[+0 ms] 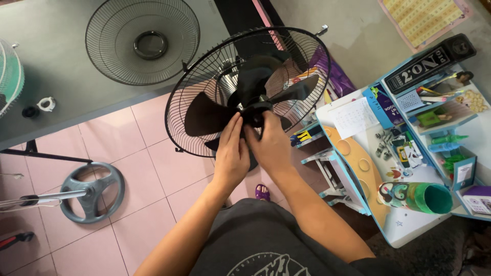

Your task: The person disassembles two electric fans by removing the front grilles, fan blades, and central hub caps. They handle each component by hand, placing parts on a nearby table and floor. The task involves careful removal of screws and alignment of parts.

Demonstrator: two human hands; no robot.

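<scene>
Both hands meet at the hub of the black plastic fan blade, which sits inside the round black wire rear guard of a fan held up over the pink tiled floor. The left hand lies just left of the hub, fingers stretched up and pressed against it, not closed around anything. The right hand is just right of the hub, fingers curled onto the black hub cap, gripping it. Up and left of the blade, a second round black wire guard lies flat on the grey tabletop. Right of the blade stands a small blue and white desk crowded with small things. Down and left of the blade, a grey round fan base rests on the floor.
</scene>
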